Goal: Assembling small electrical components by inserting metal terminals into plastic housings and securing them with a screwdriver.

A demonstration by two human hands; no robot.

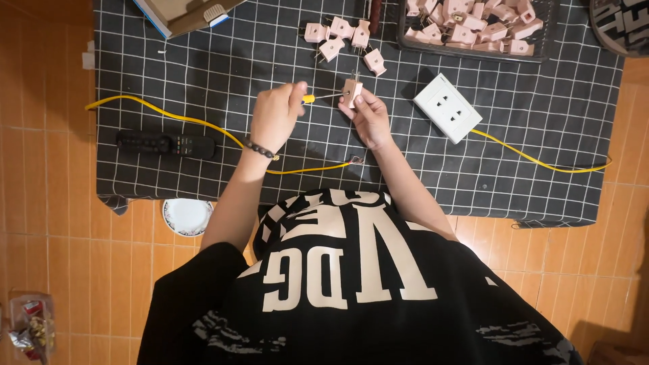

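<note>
A home floor used as a small assembly spot. Glossy orange floor tiles (40,169) cover the ground, and a black cloth with a white grid (541,135) is spread over them as a work surface. A television remote (165,143) lies on the cloth at the left, and a small white saucer (187,216) sits on the tiles near its edge. At the far side, a dark tray (473,51) holds many pink plugs (473,20), beside a white socket block (447,107) on a yellow cable (541,161).
</note>
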